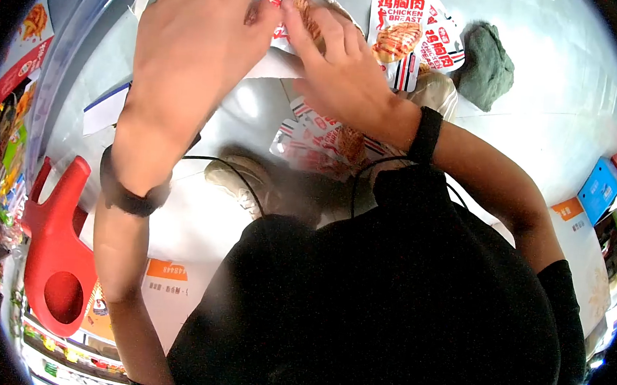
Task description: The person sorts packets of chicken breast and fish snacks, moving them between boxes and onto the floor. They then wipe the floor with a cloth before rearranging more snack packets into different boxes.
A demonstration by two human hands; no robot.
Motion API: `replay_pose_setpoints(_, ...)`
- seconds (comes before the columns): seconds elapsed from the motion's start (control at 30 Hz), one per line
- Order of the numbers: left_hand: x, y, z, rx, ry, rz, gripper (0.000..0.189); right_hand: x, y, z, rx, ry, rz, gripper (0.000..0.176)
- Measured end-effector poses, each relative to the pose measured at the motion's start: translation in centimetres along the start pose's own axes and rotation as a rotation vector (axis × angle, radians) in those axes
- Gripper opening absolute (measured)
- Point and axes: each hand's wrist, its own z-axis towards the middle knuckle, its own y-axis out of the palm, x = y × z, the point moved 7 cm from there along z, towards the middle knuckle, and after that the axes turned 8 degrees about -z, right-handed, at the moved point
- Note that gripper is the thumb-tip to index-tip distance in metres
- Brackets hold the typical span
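Note:
Both my hands are close together at the top of the head view. My left hand is closed, its fingertips pinching the edge of a chicken breast packet. My right hand grips the same packet from the other side, thumb and fingers bent over its printed front. Part of that packet is hidden behind my hands and cut off by the frame's upper edge. Just right of my right hand lies another chicken breast packet, with one more packet partly beneath it. Several further packets lie below my right wrist.
A crumpled dark grey-green cloth-like item lies on the pale floor at the upper right. On the left stands a red plastic object with a round hole. A shoe shows beneath me. Blue box at far right; shelves with goods line the left.

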Motion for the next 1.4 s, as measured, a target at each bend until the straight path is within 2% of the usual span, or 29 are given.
replay_pose_setpoints(0.07, 0.4, 0.4, -0.2, 0.011, 0.006, 0.002, 0.018, 0.3, -0.1, 0.2, 0.005, 0.022, 0.005, 0.093)
replay_pose_setpoints(0.13, 0.6, 0.4, -0.4, 0.026, 0.011, 0.002, 0.018, 0.3, -1.1, 0.2, 0.108, 0.032, -0.009, 0.079)
replay_pose_setpoints(0.17, 0.5, 0.2, -0.5, 0.031, 0.009, 0.0, 0.018, 2.6, 3.8, -1.3, -0.416, 0.618, 0.23, 0.061)
replay_pose_setpoints(0.2, 0.6, 0.1, -0.5, 0.035, 0.008, -0.004, 0.018, 2.6, 4.1, -1.7, -0.442, 0.613, 0.234, 0.061)
replay_pose_setpoints(0.27, 1.0, -0.4, -0.8, 0.034, 0.002, -0.016, 0.018, 3.2, 3.8, -1.6, -0.361, 0.616, 0.319, 0.053)
replay_pose_setpoints(0.3, 1.2, -0.7, -0.9, 0.038, 0.004, -0.018, 0.018, 2.9, 2.9, -0.9, -0.244, 0.508, 0.33, 0.052)
replay_pose_setpoints(0.33, 1.5, -1.1, -1.1, 0.045, 0.001, -0.023, 0.018, 3.1, 3.6, -1.4, -0.267, 0.497, 0.329, 0.052)
replay_pose_setpoints(0.4, 1.8, -1.4, -1.6, 0.059, -0.009, -0.035, 0.018, 0.9, 2.9, -0.9, -0.113, 0.029, -0.076, 0.054)
replay_pose_setpoints(0.47, 1.4, -1.6, -2.1, 0.063, -0.02, -0.036, 0.018, 0.8, 2.8, -0.9, -0.174, 0.015, -0.036, 0.055)
replay_pose_setpoints(0.53, 1.4, -1.9, -2.6, 0.079, -0.034, -0.042, 0.018, 2.1, 5.0, -1.5, -0.545, 0.207, 0.067, 0.05)
replay_pose_setpoints(0.57, 1.4, -2.0, -2.7, 0.084, -0.036, -0.043, 0.018, 2.1, 4.4, -1.3, -0.55, 0.191, 0.062, 0.05)
replay_pose_setpoints(0.63, 1.3, -2.1, -3.1, 0.095, -0.041, -0.038, 0.018, 0.8, -1.3, 0.0, -0.11, -0.03, 0.308, 0.059)
replay_pose_setpoints(0.67, 1.3, -2.3, -3.2, 0.098, -0.042, -0.033, 0.018, 0.8, -2.0, 0.0, -0.107, -0.041, 0.309, 0.059)
replay_pose_setpoints(0.73, 1.3, -2.3, -3.3, 0.104, -0.044, -0.022, 0.018, -1.4, -3.7, -0.5, -0.069, -0.361, 0.364, 0.039)
replay_pose_setpoints(0.77, 1.2, -2.4, -3.3, 0.111, -0.044, -0.016, 0.018, -2.1, -2.1, -1.6, -0.35, -0.372, 0.3, 0.039)
replay_pose_setpoints(0.8, 1.3, -2.5, -3.3, 0.117, -0.043, -0.008, 0.018, -2.5, -2.0, -1.8, -0.345, -0.382, 0.292, 0.039)
replay_pose_setpoints(0.87, 1.3, -2.7, -3.3, 0.133, -0.053, -0.003, 0.019, -3.2, 0.5, -2.8, -0.583, -0.379, 0.002, 0.043)
replay_pose_setpoints(0.9, 1.3, -2.8, -3.3, 0.139, -0.056, 0.009, 0.019, -2.9, 1.4, -3.4, -0.639, -0.34, 0.016, 0.05)
replay_pose_setpoints(1.0, 1.4, -3.1, -2.6, 0.157, -0.083, 0.061, 0.019, -2.1, 3.9, -3.7, -0.727, -0.32, -0.047, 0.052)
replay_pose_setpoints(1.03, 1.4, -3.0, -2.3, 0.164, -0.096, 0.088, 0.019, -1.8, 4.7, -4.1, -0.834, -0.31, -0.062, 0.052)
replay_pose_setpoints(1.07, 1.4, -2.8, -1.8, 0.171, -0.109, 0.12, 0.019, -1.7, 4.8, -4.2, -0.826, -0.341, -0.089, 0.052)
replay_pose_setpoints(1.13, 1.1, -2.0, -1.1, 0.178, -0.158, 0.197, 0.019, -2.4, 3.6, -4.4, -0.859, -0.449, 0.144, 0.045)
replay_pose_setpoints(1.17, 1.1, -1.7, -0.8, 0.172, -0.181, 0.235, 0.019, -2.1, 2.3, -4.0, -0.856, -0.478, 0.11, 0.045)
replay_pose_setpoints(1.23, 0.9, -1.5, -0.6, 0.132, -0.224, 0.285, 0.02, -2.0, -2.2, -2.3, -0.792, -0.415, 0.304, 0.032)
replay_pose_setpoints(1.27, 1.2, -1.7, -0.4, 0.111, -0.243, 0.291, 0.02, -1.7, -3.8, -1.7, -0.794, -0.435, 0.287, 0.032)
replay_pose_setpoints(1.33, 0.3, -1.6, -0.6, 0.081, -0.286, 0.277, 0.027, -0.9, -6.6, 0.1, -0.774, -0.213, 0.68, 0.026)
replay_pose_setpoints(1.4, -0.3, -0.8, -1.0, 0.157, -0.171, 0.245, 0.026, 0.3, -10.2, 1.7, -0.553, -0.123, 0.745, 0.022)
